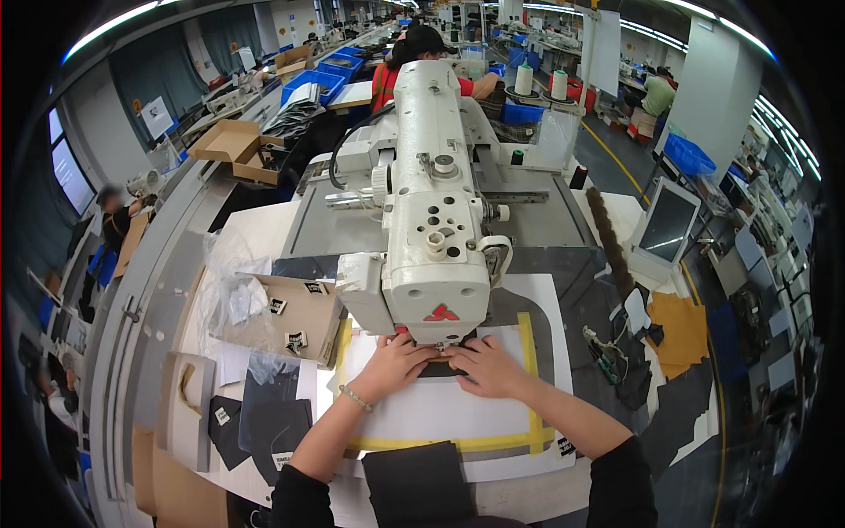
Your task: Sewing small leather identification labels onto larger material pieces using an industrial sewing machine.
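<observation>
A white industrial sewing machine (437, 290) fills the middle. Beneath its needle area, a dark piece (440, 370) lies on a white sheet edged with yellow tape (414, 414). My left hand (396, 363) has bent fingers close together at the dark piece's upper left, by the needle; what they grip is partly hidden. My right hand (486, 365) rests on the piece's right side with fingers apart, its fingertips beside the needle. A stack of dark fabric (416, 484) lies at the table's front edge, between my forearms.
An open cardboard box (242, 321) with small labels and plastic wrap sits left. A screen (664, 220), mustard fabric (678, 339) and dark scraps (678, 414) are right. Thread cones (558, 86) stand behind. A co-worker in red (383, 84) is beyond the machine; others work farther off.
</observation>
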